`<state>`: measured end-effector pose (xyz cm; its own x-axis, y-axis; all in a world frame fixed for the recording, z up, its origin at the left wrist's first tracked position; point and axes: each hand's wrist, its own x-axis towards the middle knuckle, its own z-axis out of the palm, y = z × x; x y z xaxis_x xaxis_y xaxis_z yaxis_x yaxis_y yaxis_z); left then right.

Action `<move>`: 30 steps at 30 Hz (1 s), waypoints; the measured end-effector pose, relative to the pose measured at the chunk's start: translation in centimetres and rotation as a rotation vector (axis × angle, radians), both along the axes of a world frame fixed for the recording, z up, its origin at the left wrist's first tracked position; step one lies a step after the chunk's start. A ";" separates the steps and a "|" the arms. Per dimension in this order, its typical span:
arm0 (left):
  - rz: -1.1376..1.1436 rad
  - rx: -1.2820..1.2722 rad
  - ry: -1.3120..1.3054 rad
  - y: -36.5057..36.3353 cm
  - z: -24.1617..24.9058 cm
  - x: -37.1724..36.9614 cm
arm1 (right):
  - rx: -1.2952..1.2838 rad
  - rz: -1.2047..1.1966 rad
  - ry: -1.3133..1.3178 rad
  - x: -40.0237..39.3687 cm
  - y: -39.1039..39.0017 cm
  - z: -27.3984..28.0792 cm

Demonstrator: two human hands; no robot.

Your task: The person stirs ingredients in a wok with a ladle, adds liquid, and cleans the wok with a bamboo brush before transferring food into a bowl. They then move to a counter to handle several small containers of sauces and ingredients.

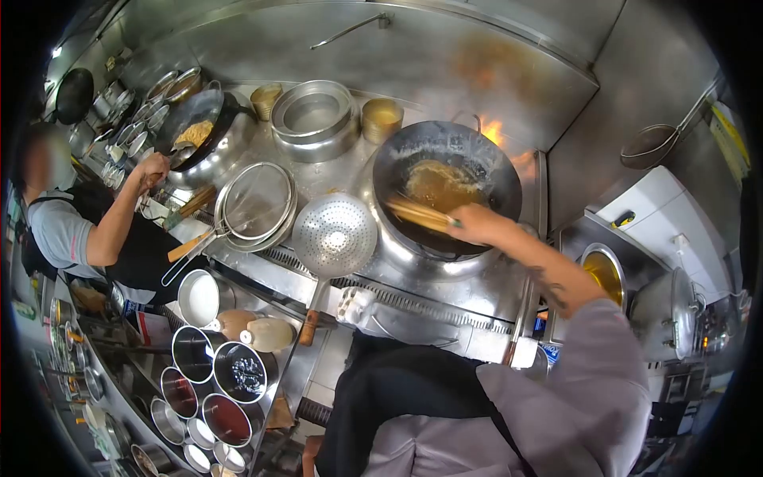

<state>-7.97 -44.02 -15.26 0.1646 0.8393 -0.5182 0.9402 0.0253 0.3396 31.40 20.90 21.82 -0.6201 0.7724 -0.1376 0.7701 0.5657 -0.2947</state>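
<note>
We wear a pale grey shirt with a short, loose sleeve that ends well back from our fingers, near the elbow. Over the shirt hangs a black apron, and a narrow black strap from it crosses the grey cloth at the chest. Our right hand is bare, with no glove or ring that we can make out. Between the fingers and the sleeve, a dark tattoo marks our forearm; its pattern is too blurred to read.
</note>
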 end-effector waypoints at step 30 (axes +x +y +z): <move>-0.091 0.067 -0.082 0.7 -3.7 2.5 | 0.113 -0.137 -0.229 0.2 9.4 0.9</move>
<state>-5.48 -43.36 -18.96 0.2815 0.8510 -0.4435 0.9065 -0.0843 0.4137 31.56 30.27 22.68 -0.4711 0.8654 -0.1708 0.8811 0.4707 -0.0453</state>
